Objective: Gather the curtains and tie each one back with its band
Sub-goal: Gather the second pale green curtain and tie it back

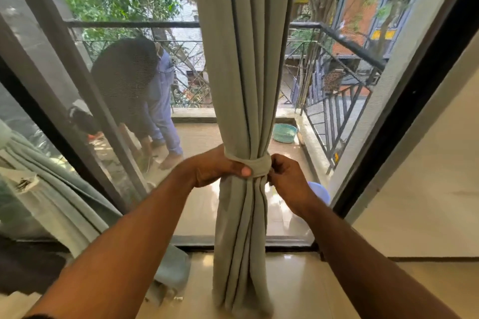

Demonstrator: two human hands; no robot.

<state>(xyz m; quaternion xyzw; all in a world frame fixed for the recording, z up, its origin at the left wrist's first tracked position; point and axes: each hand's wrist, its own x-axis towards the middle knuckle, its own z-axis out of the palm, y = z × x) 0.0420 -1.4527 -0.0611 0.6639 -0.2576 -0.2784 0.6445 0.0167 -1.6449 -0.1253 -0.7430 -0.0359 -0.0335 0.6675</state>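
A grey-green curtain [243, 65] hangs gathered into a narrow bundle at the middle of the glass door. A band [259, 167] of the same cloth is wrapped around it at waist height. My left hand [219, 167] grips the left side of the bundle, thumb pressed on the band. My right hand [287, 179] pinches the band's end at the right side of the bundle. A second curtain [64, 197] of the same colour slants loose at the lower left, with no band visible on it.
The sliding door frame [404, 111] stands to the right, its track [285, 242] at the floor. Outside on the balcony a person [145, 96] bends over; a teal basket [284, 133] and a metal railing [337, 90] are there. A blue tub [320, 190] sits behind my right hand.
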